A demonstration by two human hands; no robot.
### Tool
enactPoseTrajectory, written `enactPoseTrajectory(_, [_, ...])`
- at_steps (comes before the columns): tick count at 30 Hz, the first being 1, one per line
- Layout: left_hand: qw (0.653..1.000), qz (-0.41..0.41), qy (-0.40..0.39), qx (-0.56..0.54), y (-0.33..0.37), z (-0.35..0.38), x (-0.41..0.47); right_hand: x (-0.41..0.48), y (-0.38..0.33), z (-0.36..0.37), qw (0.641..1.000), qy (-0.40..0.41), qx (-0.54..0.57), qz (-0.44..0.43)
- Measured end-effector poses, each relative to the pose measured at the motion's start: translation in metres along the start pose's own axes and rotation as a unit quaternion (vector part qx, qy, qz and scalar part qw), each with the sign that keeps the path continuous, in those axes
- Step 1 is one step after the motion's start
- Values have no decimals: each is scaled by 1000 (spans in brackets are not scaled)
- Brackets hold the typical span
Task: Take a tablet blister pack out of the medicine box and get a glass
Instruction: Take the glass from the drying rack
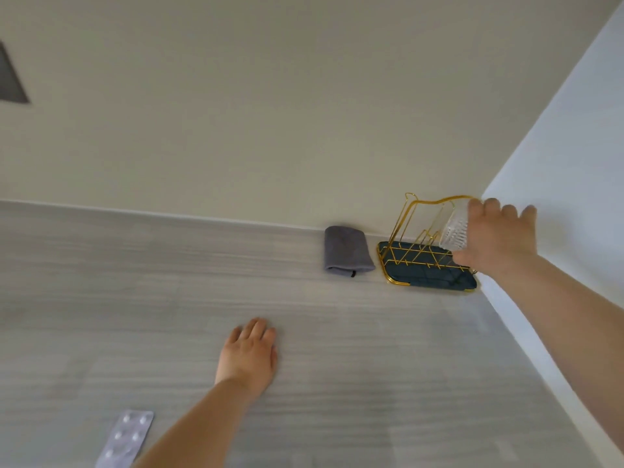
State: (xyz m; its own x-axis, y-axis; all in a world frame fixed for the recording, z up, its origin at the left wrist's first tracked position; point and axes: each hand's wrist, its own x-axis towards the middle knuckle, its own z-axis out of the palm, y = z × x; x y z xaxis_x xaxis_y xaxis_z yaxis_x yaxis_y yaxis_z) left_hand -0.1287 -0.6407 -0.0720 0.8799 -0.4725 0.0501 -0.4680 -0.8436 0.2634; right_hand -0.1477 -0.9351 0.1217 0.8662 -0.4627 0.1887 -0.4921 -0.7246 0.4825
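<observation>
We observe the right hand [496, 238] gripping a ribbed glass [454, 231] at the gold wire rack [422, 238] in the far right corner. The left hand [248, 356] lies flat on the grey counter [101, 298]. A blister pack [126, 439] lies near left; a folded grey cloth [346, 249] sits just left of the rack.

Grey wood-grain counter [135, 282] is wide open; only a folded grey cloth [346, 248] and gold wire rack [422, 238] crowd the 2 o'clock corner.

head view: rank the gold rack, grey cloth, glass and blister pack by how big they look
1. gold rack
2. grey cloth
3. blister pack, unsure: cut off by the frame edge and nearer the camera
4. glass, partly hidden by the right hand
</observation>
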Motion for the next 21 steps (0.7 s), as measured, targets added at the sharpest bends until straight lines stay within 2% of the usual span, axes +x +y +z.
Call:
enactPoseTrajectory(2, [999,5,-37,4,-7,1,3,-26,7,-4,986,28,165,22])
enactPoseTrajectory(3, [998,-3,-60,-14,-11,-1,0,-41,7,-5,962,39,269,34])
enactPoseTrajectory(4, [998,-6,-63,-27,-15,-4,-4,-58,4,-5,922,45,380,52])
enactPoseTrajectory(6, [999,-20,-12,-46,-24,-11,-23,-95,-15,-1,819,42,564,101])
enactPoseTrajectory(8, [997,-26,15,-71,-37,-16,-53,-131,-48,4,739,57,655,149])
enactPoseTrajectory(10, [994,-18,55,-88,-56,-23,-92,-165,-90,4,693,51,699,169])
enactPoseTrajectory(14, [980,22,105,-165,-112,-49,-174,-227,-174,-5,639,7,758,130])
enactPoseTrajectory(17, [976,2,126,-177,-161,-61,-226,-260,-226,-14,611,-10,781,130])
enactPoseTrajectory(21, [967,-72,192,-153,-213,-66,-264,-287,-271,-23,600,-24,785,155])
